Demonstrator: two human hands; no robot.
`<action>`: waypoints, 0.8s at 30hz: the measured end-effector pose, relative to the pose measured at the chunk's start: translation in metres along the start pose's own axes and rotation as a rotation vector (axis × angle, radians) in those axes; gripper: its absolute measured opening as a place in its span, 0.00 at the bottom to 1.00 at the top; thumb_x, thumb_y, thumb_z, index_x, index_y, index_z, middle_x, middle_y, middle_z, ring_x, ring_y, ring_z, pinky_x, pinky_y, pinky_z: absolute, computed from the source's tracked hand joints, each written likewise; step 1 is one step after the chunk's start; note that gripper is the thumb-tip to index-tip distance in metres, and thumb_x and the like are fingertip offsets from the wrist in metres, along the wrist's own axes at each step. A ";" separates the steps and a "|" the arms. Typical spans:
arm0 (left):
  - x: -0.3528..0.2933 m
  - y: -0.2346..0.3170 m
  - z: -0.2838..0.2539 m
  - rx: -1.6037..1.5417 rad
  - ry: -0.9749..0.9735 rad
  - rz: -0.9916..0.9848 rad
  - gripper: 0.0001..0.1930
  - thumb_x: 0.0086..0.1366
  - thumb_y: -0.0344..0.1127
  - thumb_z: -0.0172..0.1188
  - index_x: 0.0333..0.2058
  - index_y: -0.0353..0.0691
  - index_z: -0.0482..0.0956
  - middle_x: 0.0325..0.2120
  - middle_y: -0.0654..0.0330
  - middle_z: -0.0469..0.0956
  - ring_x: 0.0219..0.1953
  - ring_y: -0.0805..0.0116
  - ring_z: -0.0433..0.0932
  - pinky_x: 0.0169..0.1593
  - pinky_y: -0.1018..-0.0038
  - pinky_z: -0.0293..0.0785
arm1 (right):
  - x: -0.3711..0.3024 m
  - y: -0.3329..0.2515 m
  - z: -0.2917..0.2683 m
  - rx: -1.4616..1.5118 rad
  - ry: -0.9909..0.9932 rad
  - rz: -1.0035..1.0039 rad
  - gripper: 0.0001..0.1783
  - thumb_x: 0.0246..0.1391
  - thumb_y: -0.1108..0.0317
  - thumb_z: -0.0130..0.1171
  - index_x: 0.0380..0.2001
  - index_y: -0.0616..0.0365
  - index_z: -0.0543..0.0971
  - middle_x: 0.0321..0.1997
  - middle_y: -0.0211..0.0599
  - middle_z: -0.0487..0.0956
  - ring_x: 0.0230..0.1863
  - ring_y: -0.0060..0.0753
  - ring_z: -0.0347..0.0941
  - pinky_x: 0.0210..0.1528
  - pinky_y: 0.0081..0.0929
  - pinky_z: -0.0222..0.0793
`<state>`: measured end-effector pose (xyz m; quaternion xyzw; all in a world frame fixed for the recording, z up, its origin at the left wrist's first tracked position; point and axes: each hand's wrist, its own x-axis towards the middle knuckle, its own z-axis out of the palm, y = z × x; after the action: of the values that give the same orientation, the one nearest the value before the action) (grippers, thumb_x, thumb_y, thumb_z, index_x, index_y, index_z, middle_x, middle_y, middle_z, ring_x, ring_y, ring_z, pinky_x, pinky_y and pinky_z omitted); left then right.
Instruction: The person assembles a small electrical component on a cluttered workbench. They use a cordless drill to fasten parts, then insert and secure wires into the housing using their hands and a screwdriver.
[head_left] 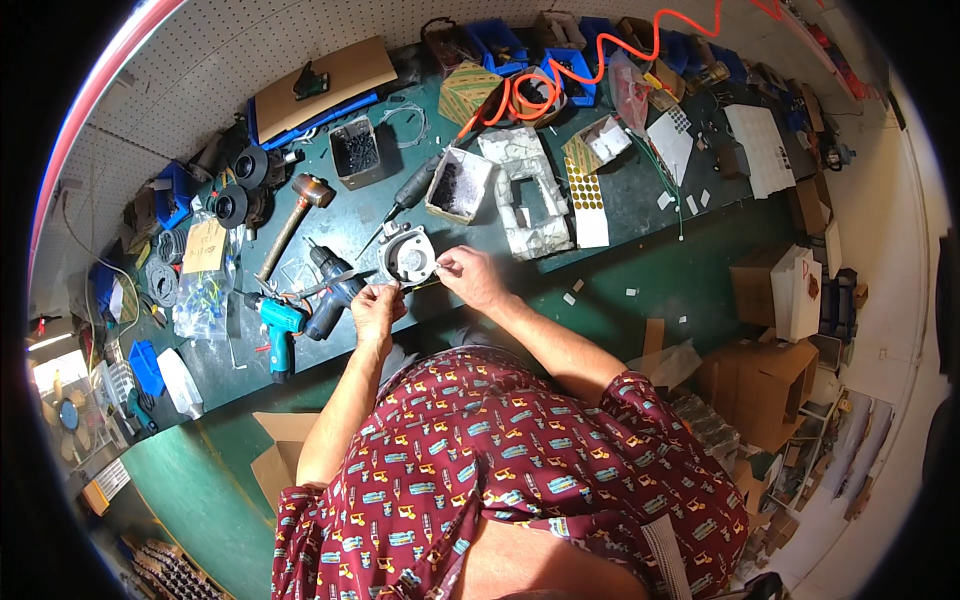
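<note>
Left grip point(376, 312), right grip point(474, 277) at metal housing point(397, 257); tan card point(204, 257) leftward, handwritten.

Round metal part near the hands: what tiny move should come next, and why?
Probably steady the round metal part with the left hand, because that hand is right at its lower edge, while the right hand is pinched close to its right edge. Whether the pinch holds something is too small to tell.

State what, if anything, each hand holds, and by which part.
Left hand: apparently the round silver-grey metal housing, by its near rim. Right hand: at its right edge; hold unclear.
</note>
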<state>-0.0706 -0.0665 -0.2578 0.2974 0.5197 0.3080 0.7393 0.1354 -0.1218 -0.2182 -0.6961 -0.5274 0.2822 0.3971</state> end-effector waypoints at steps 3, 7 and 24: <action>0.001 0.000 -0.002 0.013 -0.022 -0.007 0.11 0.66 0.39 0.67 0.29 0.43 0.76 0.24 0.65 0.79 0.22 0.77 0.75 0.28 0.78 0.77 | 0.001 0.001 -0.001 0.005 0.006 -0.005 0.07 0.52 0.72 0.67 0.33 0.64 0.81 0.32 0.44 0.82 0.33 0.40 0.82 0.38 0.32 0.78; -0.001 -0.002 -0.002 0.013 -0.025 -0.012 0.10 0.66 0.38 0.66 0.29 0.43 0.76 0.25 0.64 0.80 0.23 0.77 0.76 0.30 0.77 0.78 | 0.001 -0.002 -0.005 -0.002 -0.029 0.006 0.07 0.53 0.72 0.67 0.33 0.64 0.81 0.32 0.44 0.82 0.33 0.40 0.82 0.38 0.32 0.78; -0.001 -0.001 0.000 -0.005 0.010 0.024 0.09 0.66 0.35 0.67 0.34 0.42 0.74 0.27 0.64 0.80 0.25 0.76 0.78 0.30 0.76 0.80 | 0.003 0.002 -0.003 0.007 -0.068 0.002 0.09 0.51 0.72 0.67 0.36 0.63 0.82 0.33 0.43 0.81 0.34 0.39 0.82 0.39 0.33 0.79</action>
<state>-0.0703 -0.0682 -0.2580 0.3003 0.5190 0.3197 0.7337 0.1397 -0.1196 -0.2182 -0.6852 -0.5390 0.3077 0.3812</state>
